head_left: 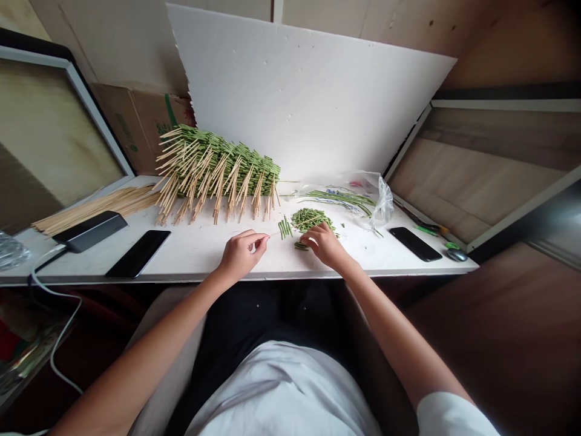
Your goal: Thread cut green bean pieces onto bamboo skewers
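Observation:
My left hand (244,253) pinches a thin wooden skewer (274,234) between thumb and fingertips. Several short green bean pieces (285,227) are threaded side by side across the skewer's far end. My right hand (325,244) has its fingers curled together at the front of a loose pile of cut green beans (311,217). A few pieces lie right by its fingertips, and whatever is between those fingers is too small to make out. Behind my left hand, a large stack of filled skewers (227,157) rises, its bare stick ends pointing toward me.
Bare skewers (113,203) lie at the left, near a black box-shaped device (91,231) and a phone (138,253). A clear plastic bag (384,200) with long uncut beans is behind the pile. On the right are another phone (415,243), scissors (420,221) and a mouse (456,254). A white board (308,91) stands behind.

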A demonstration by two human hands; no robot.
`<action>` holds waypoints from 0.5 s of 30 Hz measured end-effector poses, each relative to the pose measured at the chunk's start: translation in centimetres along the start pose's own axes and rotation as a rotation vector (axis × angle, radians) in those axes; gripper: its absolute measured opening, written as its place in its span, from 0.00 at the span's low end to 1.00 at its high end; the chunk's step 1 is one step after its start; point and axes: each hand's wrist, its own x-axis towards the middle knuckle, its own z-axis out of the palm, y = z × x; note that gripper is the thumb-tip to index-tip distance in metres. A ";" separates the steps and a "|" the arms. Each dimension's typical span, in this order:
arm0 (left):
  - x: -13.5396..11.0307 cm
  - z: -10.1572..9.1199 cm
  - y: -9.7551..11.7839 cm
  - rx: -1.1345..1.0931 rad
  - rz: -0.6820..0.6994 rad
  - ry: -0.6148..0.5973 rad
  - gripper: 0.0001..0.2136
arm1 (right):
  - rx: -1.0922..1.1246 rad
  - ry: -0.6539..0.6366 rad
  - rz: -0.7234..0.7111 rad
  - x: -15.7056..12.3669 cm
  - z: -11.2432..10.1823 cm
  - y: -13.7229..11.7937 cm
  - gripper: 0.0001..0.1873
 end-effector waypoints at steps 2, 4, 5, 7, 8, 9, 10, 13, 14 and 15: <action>0.0 0.0 0.0 -0.005 -0.008 0.002 0.10 | 0.073 -0.003 -0.019 0.0 -0.7 0.2 0.09; 0.1 -0.1 -0.1 -0.007 -0.011 0.002 0.10 | 0.126 -0.060 -0.048 0.0 -1.2 0.3 0.06; 0.1 -0.1 -0.1 -0.007 -0.011 0.002 0.10 | 0.133 -0.091 -0.052 0.0 -1.2 0.3 0.06; 0.1 -0.1 -0.1 -0.003 -0.007 0.001 0.10 | 0.112 -0.121 -0.029 0.0 -1.0 0.3 0.05; 0.1 -0.1 0.0 -0.002 -0.004 0.000 0.10 | 0.092 -0.121 -0.011 -0.1 -0.8 0.3 0.05; 0.1 -0.1 0.0 0.000 -0.002 0.000 0.10 | 0.074 -0.116 0.002 -0.1 -0.6 0.2 0.06; 0.1 -0.1 0.0 0.001 -0.002 -0.001 0.10 | 0.056 -0.113 0.006 -0.1 -0.4 0.2 0.06; 0.1 -0.1 -0.1 0.001 -0.009 -0.008 0.10 | -0.012 -0.111 -0.006 -0.1 -0.1 -0.2 0.05; 0.1 -0.1 -0.1 0.000 -0.012 -0.010 0.10 | -0.036 -0.115 -0.011 -0.1 -0.1 -0.4 0.05; 0.1 -0.1 -0.2 -0.002 -0.014 -0.013 0.10 | -0.055 -0.120 -0.016 -0.1 -0.1 -0.5 0.04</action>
